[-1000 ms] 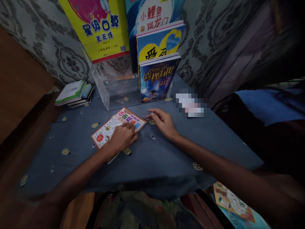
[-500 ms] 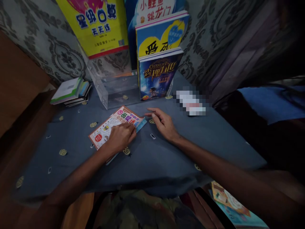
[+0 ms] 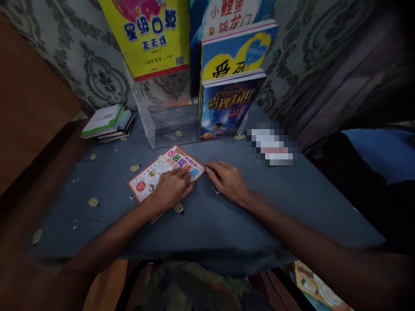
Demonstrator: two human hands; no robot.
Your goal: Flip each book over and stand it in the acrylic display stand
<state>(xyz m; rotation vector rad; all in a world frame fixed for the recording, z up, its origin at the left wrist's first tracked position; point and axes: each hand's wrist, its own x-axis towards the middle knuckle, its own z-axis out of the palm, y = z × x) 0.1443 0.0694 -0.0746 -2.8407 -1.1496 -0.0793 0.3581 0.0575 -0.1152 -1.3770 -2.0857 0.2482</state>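
A small stack of booklets (image 3: 165, 162) lies slanted on the dark table, the top one with a brown border and colourful Chinese characters. My left hand (image 3: 173, 185) rests on its near side, fingers bent and pressed together over the cover; the fingertips are partly hidden. At the right corner of the stack, my right hand (image 3: 228, 181) has thumb and fingers closed against the edge. Little of the lower booklets shows, only a pale edge beneath my left wrist.
Behind stands a clear acrylic rack (image 3: 168, 140) with a yellow workbook (image 3: 158, 56) and a dark blue book (image 3: 228, 106). More books (image 3: 106, 121) are piled at the back left. A blurred-out pale item (image 3: 272, 147) lies right. Picture books (image 3: 314, 285) sit below the table's edge.
My right hand has come in to the booklets' right corner and its fingers have closed there. The blue booklet that stuck out underneath no longer shows. The view has shifted slightly.
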